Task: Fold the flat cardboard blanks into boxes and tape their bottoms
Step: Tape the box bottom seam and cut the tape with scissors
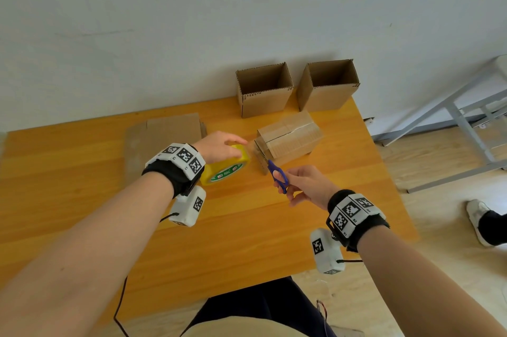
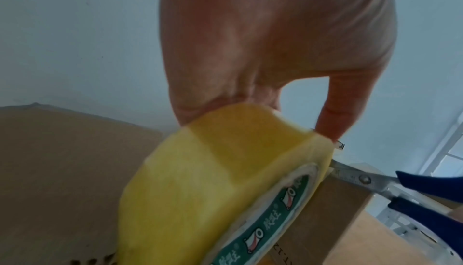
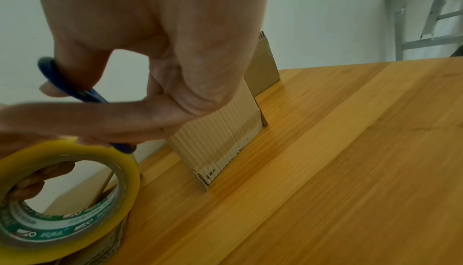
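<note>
Left hand (image 1: 219,144) gripping yellow tape roll (image 1: 227,166), right hand (image 1: 307,186) holding blue scissors (image 1: 278,175) beside it, upturned cardboard box (image 1: 288,139) sitting just beyond both.

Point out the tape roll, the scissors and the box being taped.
tape roll (image 1: 229,168): head view, on its yellow outer band.
scissors (image 1: 279,175): head view, on the blue handle.
box being taped (image 1: 290,136): head view, on its upturned taped bottom.

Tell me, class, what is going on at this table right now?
A person is taping a cardboard box lying on the wooden table. The left hand grips a yellow tape roll beside it, while the right hand holds blue scissors at the stretched tape. Two finished boxes stand open behind; flat blanks wait at left.
</note>
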`<move>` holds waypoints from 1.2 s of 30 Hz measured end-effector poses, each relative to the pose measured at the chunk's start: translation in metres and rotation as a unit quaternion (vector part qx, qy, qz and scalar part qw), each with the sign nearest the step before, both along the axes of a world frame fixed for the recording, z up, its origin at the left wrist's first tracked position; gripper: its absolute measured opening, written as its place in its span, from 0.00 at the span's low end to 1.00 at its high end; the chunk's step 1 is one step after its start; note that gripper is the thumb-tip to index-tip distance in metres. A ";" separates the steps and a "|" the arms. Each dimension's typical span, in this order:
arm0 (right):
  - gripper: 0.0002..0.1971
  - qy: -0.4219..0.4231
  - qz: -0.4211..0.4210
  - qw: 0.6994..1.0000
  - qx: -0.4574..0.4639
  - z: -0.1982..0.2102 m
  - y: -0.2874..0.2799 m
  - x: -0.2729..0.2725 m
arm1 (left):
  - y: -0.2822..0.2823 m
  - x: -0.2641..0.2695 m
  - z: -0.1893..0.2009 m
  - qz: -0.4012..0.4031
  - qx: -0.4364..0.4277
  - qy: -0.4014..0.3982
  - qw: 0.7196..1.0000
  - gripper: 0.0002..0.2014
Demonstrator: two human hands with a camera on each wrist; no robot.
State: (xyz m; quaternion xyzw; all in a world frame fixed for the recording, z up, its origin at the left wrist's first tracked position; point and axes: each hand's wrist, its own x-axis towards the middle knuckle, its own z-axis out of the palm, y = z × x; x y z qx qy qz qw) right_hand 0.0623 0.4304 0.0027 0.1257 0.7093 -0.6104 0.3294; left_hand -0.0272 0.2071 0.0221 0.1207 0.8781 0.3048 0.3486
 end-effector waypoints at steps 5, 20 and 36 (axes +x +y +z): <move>0.19 0.010 -0.002 1.000 0.008 0.000 0.001 -0.001 | 0.000 -0.003 -0.003 -0.016 -0.005 0.022 1.000 0.18; 0.13 0.026 0.034 0.998 0.049 0.006 0.017 0.001 | 0.017 -0.007 -0.012 -0.055 -0.065 0.034 0.996 0.15; 0.09 0.019 0.071 0.995 0.069 0.015 0.031 0.003 | 0.036 -0.003 -0.010 -0.074 -0.123 0.038 0.989 0.18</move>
